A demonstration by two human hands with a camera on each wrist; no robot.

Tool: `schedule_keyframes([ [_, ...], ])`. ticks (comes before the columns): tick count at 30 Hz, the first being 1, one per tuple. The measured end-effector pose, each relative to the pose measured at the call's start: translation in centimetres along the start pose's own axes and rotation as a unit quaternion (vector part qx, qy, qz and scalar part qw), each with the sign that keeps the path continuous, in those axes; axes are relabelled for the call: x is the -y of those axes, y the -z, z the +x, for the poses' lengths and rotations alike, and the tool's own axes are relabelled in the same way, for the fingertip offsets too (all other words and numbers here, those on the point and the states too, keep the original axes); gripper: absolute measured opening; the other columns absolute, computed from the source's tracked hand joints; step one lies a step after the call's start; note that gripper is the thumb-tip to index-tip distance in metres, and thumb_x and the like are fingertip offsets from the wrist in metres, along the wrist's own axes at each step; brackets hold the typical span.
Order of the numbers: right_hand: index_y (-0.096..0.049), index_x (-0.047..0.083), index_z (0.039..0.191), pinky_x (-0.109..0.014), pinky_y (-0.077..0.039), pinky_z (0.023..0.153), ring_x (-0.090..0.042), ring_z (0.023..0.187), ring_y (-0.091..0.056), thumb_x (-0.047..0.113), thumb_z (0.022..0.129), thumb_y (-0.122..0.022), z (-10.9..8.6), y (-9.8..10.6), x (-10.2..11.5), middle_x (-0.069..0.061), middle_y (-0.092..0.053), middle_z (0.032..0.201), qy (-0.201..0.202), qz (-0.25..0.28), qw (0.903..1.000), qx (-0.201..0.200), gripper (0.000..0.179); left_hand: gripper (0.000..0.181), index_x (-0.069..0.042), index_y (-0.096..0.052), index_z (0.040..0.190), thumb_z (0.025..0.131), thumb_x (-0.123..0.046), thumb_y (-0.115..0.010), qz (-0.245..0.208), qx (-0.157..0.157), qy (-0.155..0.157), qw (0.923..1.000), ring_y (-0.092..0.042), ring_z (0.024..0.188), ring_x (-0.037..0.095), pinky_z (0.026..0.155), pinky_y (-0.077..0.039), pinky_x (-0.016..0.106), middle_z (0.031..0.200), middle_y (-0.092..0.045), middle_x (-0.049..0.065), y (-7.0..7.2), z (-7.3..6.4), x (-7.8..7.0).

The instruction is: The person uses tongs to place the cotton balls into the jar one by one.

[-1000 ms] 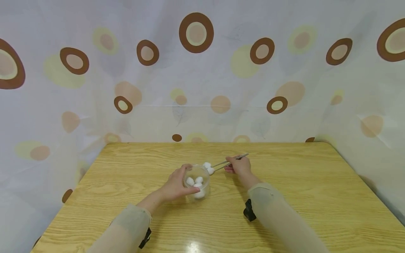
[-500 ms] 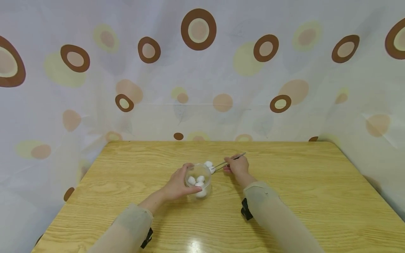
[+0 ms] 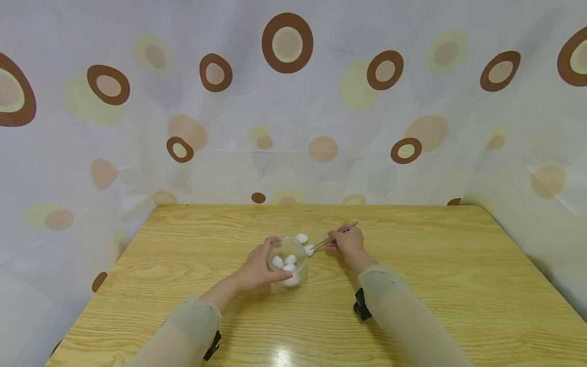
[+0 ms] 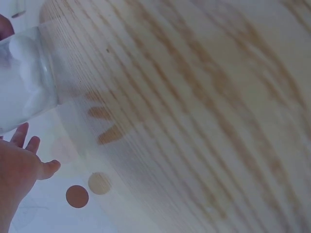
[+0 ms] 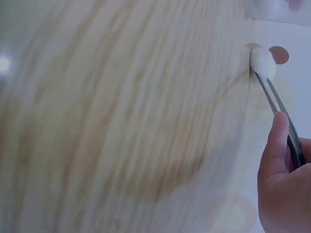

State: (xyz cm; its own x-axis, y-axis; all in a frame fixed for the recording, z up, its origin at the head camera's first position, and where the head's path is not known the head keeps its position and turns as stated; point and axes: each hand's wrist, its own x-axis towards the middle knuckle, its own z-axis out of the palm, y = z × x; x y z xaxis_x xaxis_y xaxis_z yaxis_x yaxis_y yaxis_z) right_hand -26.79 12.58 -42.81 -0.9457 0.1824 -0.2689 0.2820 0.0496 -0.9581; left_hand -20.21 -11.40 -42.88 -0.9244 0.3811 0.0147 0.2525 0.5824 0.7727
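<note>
My left hand (image 3: 257, 267) grips a clear plastic jar (image 3: 300, 272), thumb on the near side and fingers round the far side. Several white cotton balls (image 3: 290, 267) lie inside it, and they also show through the jar wall (image 4: 51, 80) in the left wrist view. My right hand (image 3: 349, 241) holds metal tweezers (image 3: 326, 241) pointing left. Their tips pinch a white cotton ball (image 5: 263, 63), close beside the jar's right side. Another cotton ball (image 3: 301, 238) lies on the table just behind the jar.
The wood-grain table (image 3: 435, 285) stretches out on both sides of the hands. Behind it hangs a pale sheet (image 3: 229, 117) printed with brown and peach spots. Both forearms wear light sleeves, with a black strap mount (image 3: 362, 305) under the right one.
The tweezers' arms have come together on one cotton ball, which has moved slightly right and nearer, apart from the other ball. The left hand and jar have stayed nearly still.
</note>
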Motion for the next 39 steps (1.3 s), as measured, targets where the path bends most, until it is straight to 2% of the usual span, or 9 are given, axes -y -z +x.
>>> schedule_keyframes([
  [10, -0.042, 0.002, 0.091, -0.025, -0.056, 0.056, -0.011, 0.048, -0.062, 0.001, 0.09, -0.054, -1.1, 1.8, 0.5, -0.005, -0.058, 0.062, -0.016, 0.05, 0.9974, 0.049, 0.013, 0.086, -0.013, -0.029, 0.142, 0.076, -0.042, -0.075, -0.003, -0.002, 0.01, 0.9999, -0.033, 0.132, 0.036, 0.101, -0.033, 0.057, 0.144, -0.039, 0.01, 0.2, -0.1, -0.2],
  [16, -0.04, 0.002, 0.089, -0.024, -0.055, 0.054, -0.011, 0.047, -0.063, -0.001, 0.091, -0.053, -1.9, 2.6, 0.8, -0.005, -0.058, 0.06, -0.008, 0.073, 0.9945, 0.074, 0.013, 0.085, -0.014, -0.029, 0.142, 0.076, -0.042, -0.075, -0.003, 0.0, 0.016, 0.9999, -0.032, 0.132, 0.036, 0.102, -0.033, 0.057, 0.144, -0.038, 0.01, 0.2, -0.2, -0.3],
  [22, -0.039, 0.002, 0.089, -0.024, -0.055, 0.054, -0.01, 0.048, -0.063, -0.001, 0.091, -0.051, -2.4, 3.7, 0.9, -0.005, -0.059, 0.059, -0.006, 0.083, 0.9934, 0.079, 0.013, 0.084, -0.015, -0.029, 0.141, 0.076, -0.042, -0.075, -0.003, 0.003, 0.013, 0.9999, -0.035, 0.13, 0.036, 0.1, -0.035, 0.057, 0.142, -0.039, 0.014, 0.1, -0.1, -0.4],
  [29, -0.038, 0.003, 0.089, -0.024, -0.055, 0.055, -0.011, 0.048, -0.064, -0.001, 0.091, -0.051, -2.6, 4.7, 1.0, -0.004, -0.059, 0.058, -0.015, 0.091, 0.9922, 0.083, 0.014, 0.085, -0.015, -0.03, 0.141, 0.075, -0.043, -0.075, -0.001, -0.001, 0.015, 0.9999, -0.034, 0.13, 0.036, 0.1, -0.034, 0.057, 0.142, -0.04, 0.013, -0.3, 0.1, -0.5],
  [39, -0.036, 0.005, 0.084, -0.021, -0.055, 0.055, -0.009, 0.047, -0.063, 0.0, 0.093, -0.048, -3.1, 5.9, 2.5, -0.003, -0.058, 0.058, -0.015, 0.103, 0.9898, 0.097, 0.016, 0.084, -0.016, -0.03, 0.14, 0.075, -0.042, -0.076, -0.004, -0.004, 0.017, 0.9998, -0.033, 0.13, 0.036, 0.099, -0.034, 0.058, 0.142, -0.039, 0.012, -0.4, 0.1, -0.6],
])
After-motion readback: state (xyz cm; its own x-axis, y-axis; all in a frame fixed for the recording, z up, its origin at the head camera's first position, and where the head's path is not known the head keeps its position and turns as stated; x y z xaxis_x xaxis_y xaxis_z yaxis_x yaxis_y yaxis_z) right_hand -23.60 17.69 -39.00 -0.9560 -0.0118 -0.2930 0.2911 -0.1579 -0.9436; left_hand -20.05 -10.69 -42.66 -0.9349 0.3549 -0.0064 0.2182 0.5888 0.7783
